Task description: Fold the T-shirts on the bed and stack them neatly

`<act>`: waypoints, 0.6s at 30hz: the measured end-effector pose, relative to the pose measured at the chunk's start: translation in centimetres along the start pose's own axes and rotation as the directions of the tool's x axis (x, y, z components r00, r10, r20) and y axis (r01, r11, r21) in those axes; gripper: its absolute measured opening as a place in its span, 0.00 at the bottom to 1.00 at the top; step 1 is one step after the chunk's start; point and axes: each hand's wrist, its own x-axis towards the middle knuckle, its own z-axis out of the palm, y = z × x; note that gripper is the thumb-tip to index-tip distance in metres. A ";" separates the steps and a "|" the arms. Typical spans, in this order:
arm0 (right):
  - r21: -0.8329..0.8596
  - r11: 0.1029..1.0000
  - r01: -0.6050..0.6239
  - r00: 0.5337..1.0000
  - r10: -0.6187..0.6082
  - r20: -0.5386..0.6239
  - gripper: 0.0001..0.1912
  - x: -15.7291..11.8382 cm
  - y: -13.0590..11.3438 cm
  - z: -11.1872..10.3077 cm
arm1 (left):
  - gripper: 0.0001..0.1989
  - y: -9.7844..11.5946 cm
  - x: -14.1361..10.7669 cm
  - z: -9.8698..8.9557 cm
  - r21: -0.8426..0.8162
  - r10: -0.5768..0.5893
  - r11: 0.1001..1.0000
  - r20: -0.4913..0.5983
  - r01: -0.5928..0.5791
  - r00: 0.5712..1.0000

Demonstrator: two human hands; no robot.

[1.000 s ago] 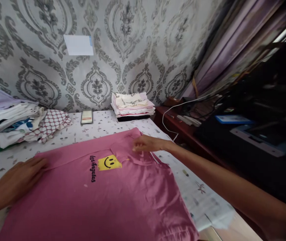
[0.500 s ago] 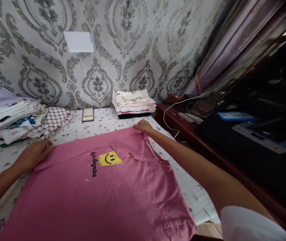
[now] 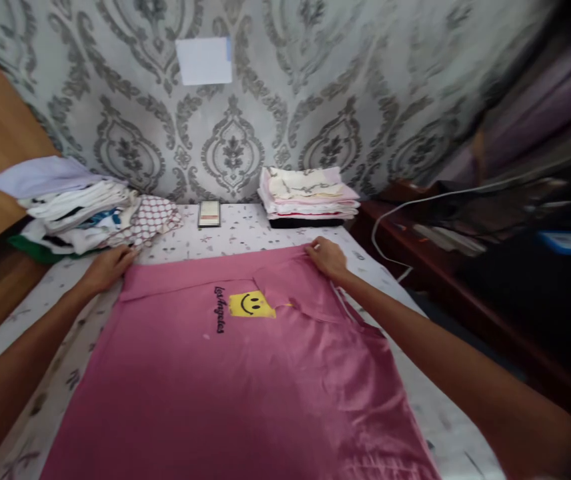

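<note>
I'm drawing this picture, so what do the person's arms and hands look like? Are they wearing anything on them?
The left hand and right hand have no gloves. The left forearm and right forearm look slim and bare: no sleeve, watch or bracelet shows. The fingers are too small and blurry to check for rings.

Pink shirt (image 3: pixel 180 380), clothes (image 3: pixel 310 200) on printed sheet (image 3: pixel 240 231)

Head-worn view, forward and downward
</note>
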 end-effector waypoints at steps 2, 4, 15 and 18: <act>-0.005 0.997 0.075 0.993 -0.075 -0.093 0.21 -0.5 -0.6 0.1 | 0.18 0.7 -1.4 -0.8 -0.044 0.033 0.998 -0.033 -0.035 0.999; 0.001 0.963 0.271 0.946 -0.266 -0.185 0.22 -1.7 -2.0 0.5 | 0.20 1.7 -3.2 -1.3 -0.043 0.159 0.986 -0.005 -0.159 0.987; 0.203 0.277 0.939 0.282 -0.959 0.008 0.13 -15.1 -21.9 7.4 | 0.12 4.9 -8.5 0.1 0.346 0.337 0.890 -0.067 -0.295 0.939; 0.246 0.434 0.867 0.439 -0.898 0.038 0.09 -14.4 -25.0 8.6 | 0.13 5.6 -10.0 0.6 0.147 0.361 0.927 -0.116 -0.344 0.925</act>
